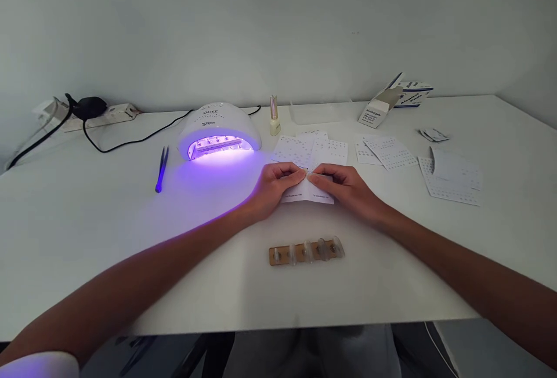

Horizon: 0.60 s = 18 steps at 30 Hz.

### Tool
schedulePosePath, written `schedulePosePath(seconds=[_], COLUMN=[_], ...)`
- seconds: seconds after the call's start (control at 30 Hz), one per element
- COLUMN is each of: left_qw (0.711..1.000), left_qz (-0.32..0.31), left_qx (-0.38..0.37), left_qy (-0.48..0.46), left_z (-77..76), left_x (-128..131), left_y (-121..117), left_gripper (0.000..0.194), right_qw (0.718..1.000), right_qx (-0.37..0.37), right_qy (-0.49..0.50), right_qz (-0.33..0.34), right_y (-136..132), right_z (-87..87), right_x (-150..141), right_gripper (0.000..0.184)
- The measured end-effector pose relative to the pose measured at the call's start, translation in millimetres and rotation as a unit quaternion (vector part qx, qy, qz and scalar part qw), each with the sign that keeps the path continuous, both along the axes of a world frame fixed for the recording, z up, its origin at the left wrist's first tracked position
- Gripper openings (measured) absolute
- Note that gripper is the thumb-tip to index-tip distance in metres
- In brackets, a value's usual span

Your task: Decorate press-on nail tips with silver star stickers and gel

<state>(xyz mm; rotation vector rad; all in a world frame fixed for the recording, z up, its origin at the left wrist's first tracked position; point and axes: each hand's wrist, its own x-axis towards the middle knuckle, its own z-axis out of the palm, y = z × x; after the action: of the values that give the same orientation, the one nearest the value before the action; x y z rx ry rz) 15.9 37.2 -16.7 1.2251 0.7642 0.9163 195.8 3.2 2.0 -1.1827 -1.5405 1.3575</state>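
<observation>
Both hands meet at the top edge of white alcohol pad packets (307, 193), which look joined side by side with a crease between them and carry small print along the bottom. My left hand (278, 184) pinches them left of the crease, thumb on top. Just right of it, my right hand (343, 184) pinches the other side, with the two thumbs almost touching. Nearer the front edge lies a brown strip (285, 256) with several clear nail tips (308, 251) standing across it. Printed white sheets (293, 149) lie just behind the hands.
A white nail lamp (217, 117) glows purple at the left, with tweezers (162, 169) beside it. Behind stand a nail polish bottle (274, 117), a clear tray (319, 114) and an open alcohol pads box (378, 108). More sheets (448, 178) and small packets (433, 134) lie right; a power strip (108, 114) is far left.
</observation>
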Motion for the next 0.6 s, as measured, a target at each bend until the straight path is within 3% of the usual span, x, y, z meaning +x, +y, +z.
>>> schedulePosePath(seconds=[0.1,0.33,0.6], left_qw=[1.0,0.999,0.991], left_qz=[0.004,-0.023,-0.061], left_qx=[-0.003,0.029,0.075], left_qy=[-0.007,0.034,0.096], left_z=[1.2,2.4,3.7], left_x=[1,-1,-5], left_y=[-1,0,-2], left_gripper=[0.026,0.024,0.023], right_qw=[1.0,0.997,0.991], right_qx=[-0.016,0.035,0.003], right_qy=[-0.008,-0.062,-0.091], right_qz=[0.008,-0.001,0.099], right_y=[3,6,12], right_z=[2.4,-1.1,3.3], right_x=[5,10,18], right_gripper=[0.028,0.029,0.024])
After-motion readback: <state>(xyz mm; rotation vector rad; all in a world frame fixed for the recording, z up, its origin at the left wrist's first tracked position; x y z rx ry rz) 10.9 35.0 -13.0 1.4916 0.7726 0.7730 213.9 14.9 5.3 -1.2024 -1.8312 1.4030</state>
